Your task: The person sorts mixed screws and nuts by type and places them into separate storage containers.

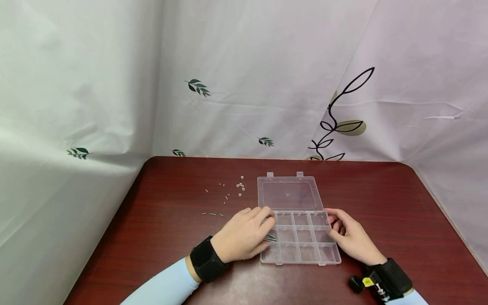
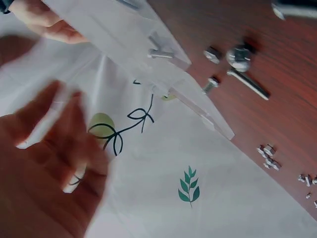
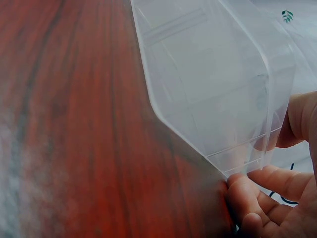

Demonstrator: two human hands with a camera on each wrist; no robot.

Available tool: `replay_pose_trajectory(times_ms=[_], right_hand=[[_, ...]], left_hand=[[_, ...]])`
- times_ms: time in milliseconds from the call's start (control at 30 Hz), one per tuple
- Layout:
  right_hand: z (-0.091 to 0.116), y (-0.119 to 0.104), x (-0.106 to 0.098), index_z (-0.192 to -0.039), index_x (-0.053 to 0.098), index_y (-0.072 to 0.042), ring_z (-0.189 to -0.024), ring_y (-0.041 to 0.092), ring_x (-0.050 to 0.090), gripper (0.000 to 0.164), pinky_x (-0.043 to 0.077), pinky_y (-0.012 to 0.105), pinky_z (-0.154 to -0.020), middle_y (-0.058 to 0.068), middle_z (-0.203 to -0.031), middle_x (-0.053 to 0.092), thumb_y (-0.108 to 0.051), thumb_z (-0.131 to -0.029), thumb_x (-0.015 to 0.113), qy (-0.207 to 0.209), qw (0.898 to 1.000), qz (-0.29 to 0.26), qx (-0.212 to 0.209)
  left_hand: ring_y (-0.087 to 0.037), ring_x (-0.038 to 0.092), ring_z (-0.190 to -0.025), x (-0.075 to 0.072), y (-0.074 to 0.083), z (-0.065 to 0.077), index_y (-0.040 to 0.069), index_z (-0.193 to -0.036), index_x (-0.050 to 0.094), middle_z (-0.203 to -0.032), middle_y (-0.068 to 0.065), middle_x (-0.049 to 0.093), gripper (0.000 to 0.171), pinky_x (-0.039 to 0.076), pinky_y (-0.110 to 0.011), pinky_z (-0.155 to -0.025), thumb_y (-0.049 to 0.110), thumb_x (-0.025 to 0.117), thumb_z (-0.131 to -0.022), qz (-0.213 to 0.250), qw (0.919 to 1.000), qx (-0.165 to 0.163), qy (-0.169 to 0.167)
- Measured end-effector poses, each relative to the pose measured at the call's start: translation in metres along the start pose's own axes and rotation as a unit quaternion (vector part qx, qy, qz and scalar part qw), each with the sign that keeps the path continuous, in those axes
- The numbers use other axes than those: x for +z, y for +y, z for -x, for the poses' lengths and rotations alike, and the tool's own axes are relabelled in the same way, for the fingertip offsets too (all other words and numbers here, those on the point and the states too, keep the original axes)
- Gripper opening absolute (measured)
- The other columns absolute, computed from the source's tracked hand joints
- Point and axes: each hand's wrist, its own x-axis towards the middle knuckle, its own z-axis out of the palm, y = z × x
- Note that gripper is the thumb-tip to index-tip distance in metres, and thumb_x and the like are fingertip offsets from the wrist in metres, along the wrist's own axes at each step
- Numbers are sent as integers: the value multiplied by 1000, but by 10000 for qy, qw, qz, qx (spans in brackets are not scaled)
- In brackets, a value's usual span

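A clear plastic compartment box (image 1: 296, 226) lies on the table with its lid (image 1: 289, 193) folded open toward the back. My left hand (image 1: 245, 235) is over the box's left column, its fingers loosely bent; in the left wrist view they are blurred and nothing shows between them. Screws (image 1: 270, 238) lie in a compartment beside that hand, partly hidden by it. On the other side, my right hand (image 1: 348, 235) grips the box's right wall. The right wrist view shows its fingers (image 3: 242, 196) at the wall's lower edge, one digit showing through the plastic.
On the dark red table (image 1: 171, 237), left of the box, lie several small nuts (image 1: 240, 185) and short screws (image 1: 212, 214). Nearer in the left wrist view are a nut (image 2: 212, 54) and a longer screw (image 2: 249, 84). A white cloth (image 1: 244, 84) hangs behind the table.
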Motion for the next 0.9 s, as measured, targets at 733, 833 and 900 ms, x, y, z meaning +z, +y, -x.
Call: replay_pose_trajectory(times_ms=[733,833,900], right_hand=[[-1,0,0,-130,57,-7,-76,6,49,52,40,21,-64,3,-97,55,11,-82,65,-10,10000,-15,-8],[-1,0,0,-130,58,-7,-76,6,49,52,40,21,-64,3,-97,55,12,-82,65,7,10000,-20,0],[-1,0,0,-130,58,-7,-76,6,50,52,40,21,-64,3,-97,55,12,-82,65,2,10000,-25,6]], left_hand=[[-21,62,-86,25,-81,23,12,-125,63,-114,-6,55,46,54,-37,-71,34,74,-86,-97,9870,-1581,-276],[-20,62,-83,29,-89,25,13,-122,65,-108,-6,56,40,54,-35,-70,29,74,-87,-152,9847,-1684,-429],[-20,62,-81,32,-92,26,13,-120,65,-105,-6,56,36,54,-34,-69,26,74,-88,-174,9841,-1695,-513]])
